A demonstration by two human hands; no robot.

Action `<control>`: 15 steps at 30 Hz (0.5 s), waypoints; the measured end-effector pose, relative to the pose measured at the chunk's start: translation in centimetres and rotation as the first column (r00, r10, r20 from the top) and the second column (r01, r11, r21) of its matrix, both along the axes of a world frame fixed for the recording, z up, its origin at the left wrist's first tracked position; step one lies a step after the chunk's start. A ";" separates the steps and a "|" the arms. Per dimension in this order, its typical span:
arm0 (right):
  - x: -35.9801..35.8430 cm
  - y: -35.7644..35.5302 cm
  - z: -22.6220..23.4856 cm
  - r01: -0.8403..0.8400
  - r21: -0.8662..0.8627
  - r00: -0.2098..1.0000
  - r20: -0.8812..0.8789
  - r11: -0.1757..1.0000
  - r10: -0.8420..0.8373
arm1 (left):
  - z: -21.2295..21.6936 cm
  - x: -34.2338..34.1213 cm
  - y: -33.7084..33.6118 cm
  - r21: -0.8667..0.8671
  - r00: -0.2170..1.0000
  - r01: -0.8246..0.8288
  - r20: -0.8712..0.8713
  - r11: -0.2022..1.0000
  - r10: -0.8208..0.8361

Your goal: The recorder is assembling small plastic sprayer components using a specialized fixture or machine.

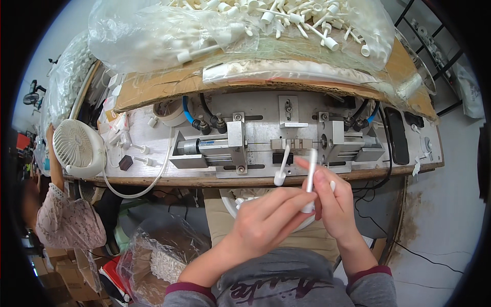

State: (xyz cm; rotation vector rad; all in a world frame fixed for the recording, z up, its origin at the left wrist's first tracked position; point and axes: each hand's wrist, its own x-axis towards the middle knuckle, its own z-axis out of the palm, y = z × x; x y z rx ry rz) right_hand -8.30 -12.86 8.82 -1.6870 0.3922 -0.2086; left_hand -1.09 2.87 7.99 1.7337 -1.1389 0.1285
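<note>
My left hand (268,220) and my right hand (332,202) meet in front of the bench, fingers closed around a slim white plastic tube (310,176) that stands nearly upright between them. A small white tip (333,185) pokes out by my right thumb. Just beyond my left knuckles is a white plastic stick with a wider cup-like end (280,177); whether my hand touches it I cannot tell. Behind the hands sits a metal block fixture (291,144), between a left cylinder clamp (207,147) and a right cylinder clamp (353,143).
Plastic bags of white parts (307,23) lie on cardboard across the back. To the left stand a white fan (76,147) and a tape roll (171,113); a phone (397,135) lies right. A tub (228,202) is below the hands. Another person's sleeve (69,217) shows far left.
</note>
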 end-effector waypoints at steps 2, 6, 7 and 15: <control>-0.2 -0.4 0.0 0.020 0.042 0.999 -0.037 0.999 -0.018 | 0.1 0.4 0.5 0.027 0.996 -0.086 -0.013 0.996 0.087; -1.0 -1.8 -0.9 0.018 0.256 0.999 0.039 0.966 -0.029 | -1.8 1.3 0.2 0.228 0.974 -0.218 0.111 0.949 0.197; -1.0 -1.8 -1.1 0.022 0.344 0.994 0.097 0.939 -0.059 | -1.9 1.5 0.0 0.272 0.959 -0.249 0.203 0.929 0.198; -1.0 -1.6 0.0 0.103 0.131 0.966 0.223 0.986 -0.130 | -1.6 2.5 -1.3 0.399 0.867 -0.353 0.480 0.846 0.135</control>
